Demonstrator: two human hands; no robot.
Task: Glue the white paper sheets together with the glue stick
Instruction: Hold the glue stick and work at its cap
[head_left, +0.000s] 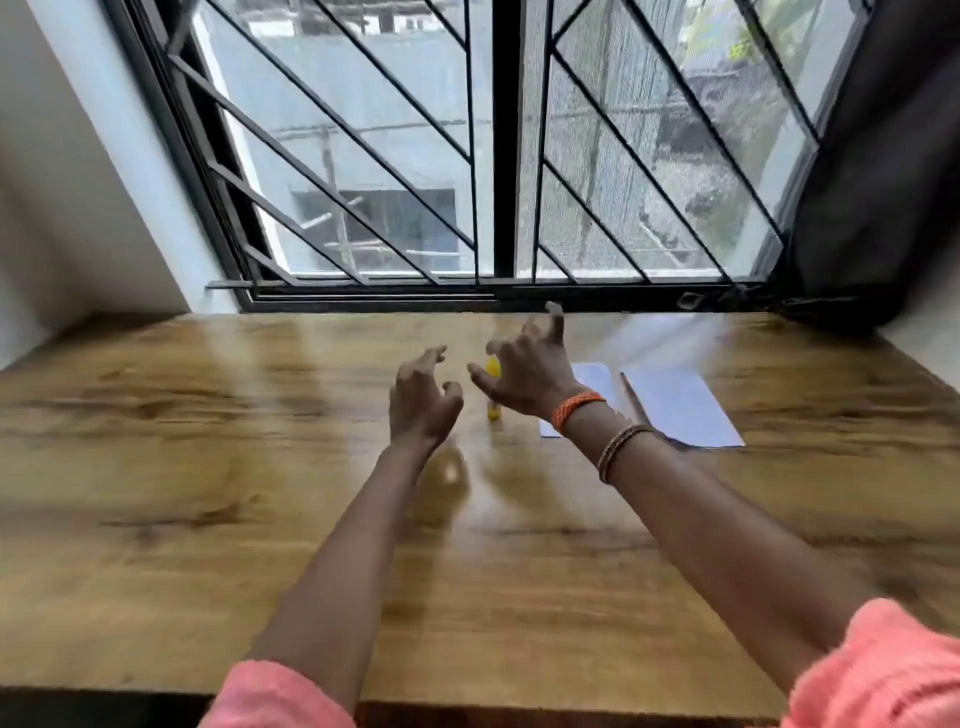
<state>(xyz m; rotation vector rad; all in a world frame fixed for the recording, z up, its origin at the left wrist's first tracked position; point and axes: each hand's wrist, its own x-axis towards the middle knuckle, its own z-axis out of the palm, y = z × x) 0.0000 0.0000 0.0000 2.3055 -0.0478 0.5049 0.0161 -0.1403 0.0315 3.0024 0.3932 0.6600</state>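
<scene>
A yellow glue stick (492, 410) stands upright on the wooden table (208, 467), mostly hidden behind my right hand. My right hand (524, 374) hovers just over and in front of it, fingers spread, holding nothing. My left hand (423, 400) floats a little to the left of the stick, fingers curled apart and empty. Two white paper sheets lie flat to the right: a larger one (680, 405) and a smaller one (592, 379) partly covered by my right wrist. The frame is motion-blurred.
A barred window (493, 156) rises along the table's far edge. A dark curtain (872, 182) hangs at the back right. A white wall (78, 182) bounds the left side. The table's near edge runs under my pink sleeves (883, 675).
</scene>
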